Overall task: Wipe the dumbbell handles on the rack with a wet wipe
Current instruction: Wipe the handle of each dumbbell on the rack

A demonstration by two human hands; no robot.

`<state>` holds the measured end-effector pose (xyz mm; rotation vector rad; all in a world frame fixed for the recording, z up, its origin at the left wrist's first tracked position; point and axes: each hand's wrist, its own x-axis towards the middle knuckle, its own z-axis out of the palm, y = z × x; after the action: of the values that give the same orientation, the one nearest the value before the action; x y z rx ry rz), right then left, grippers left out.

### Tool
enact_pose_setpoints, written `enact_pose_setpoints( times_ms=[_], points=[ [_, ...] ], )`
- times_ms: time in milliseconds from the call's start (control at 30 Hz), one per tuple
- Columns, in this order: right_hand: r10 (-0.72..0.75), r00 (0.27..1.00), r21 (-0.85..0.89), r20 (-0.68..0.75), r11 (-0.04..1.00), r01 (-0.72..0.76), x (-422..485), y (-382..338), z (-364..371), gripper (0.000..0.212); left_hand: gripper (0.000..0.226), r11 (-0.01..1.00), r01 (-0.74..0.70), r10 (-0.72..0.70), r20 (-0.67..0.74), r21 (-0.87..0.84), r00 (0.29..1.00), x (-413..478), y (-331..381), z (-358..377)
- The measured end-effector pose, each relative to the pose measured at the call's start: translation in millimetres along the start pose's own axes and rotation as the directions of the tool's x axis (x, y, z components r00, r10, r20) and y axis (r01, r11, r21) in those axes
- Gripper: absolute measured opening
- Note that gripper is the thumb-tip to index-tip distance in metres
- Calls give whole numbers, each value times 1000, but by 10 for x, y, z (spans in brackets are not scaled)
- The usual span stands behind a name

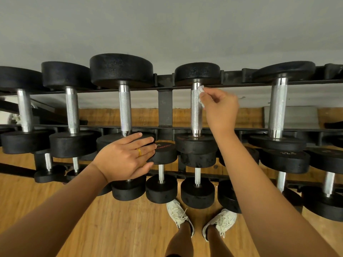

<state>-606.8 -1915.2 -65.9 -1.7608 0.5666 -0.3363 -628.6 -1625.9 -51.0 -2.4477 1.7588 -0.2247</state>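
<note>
The right hand point(220, 106) pinches a wet wipe point(200, 94) against a dumbbell handle point(196, 110); the left hand point(126, 158) rests flat on a weight head point(146, 140).

rack point(165, 108): black, on wooden floor point(130, 229) | upper dumbbells point(125, 110): row across rails | lower dumbbells point(161, 188): row beneath
</note>
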Motion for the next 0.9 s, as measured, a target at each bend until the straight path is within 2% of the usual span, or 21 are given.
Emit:
enact_pose_setpoints(
  times_ms=[100,267,433,633,833,900],
  points=[
    [-45,999,-68,13,997,46,-45,18,-17,19,44,1000,0,0,2,-4,1000,7,-4,-5],
    [-60,998,-42,-24,997,59,129,-51,31,15,42,1000,-2,2,6,9,1000,6,-1,-13],
    [-95,995,-100,36,990,98,-167,60,-80,18,40,1000,4,-4,3,4,1000,3,-5,-13],
    [-74,997,-43,5,996,74,43,40,-18,15,42,1000,7,-7,8,2,1000,0,-3,-8],
    [-50,991,-106,127,992,64,-200,178,-204,14,44,1000,0,0,16,17,1000,-1,-5,8],
    [-64,991,-103,121,992,76,-143,158,-188,12,44,1000,-2,2,11,19,1000,2,-5,12]
  ],
)
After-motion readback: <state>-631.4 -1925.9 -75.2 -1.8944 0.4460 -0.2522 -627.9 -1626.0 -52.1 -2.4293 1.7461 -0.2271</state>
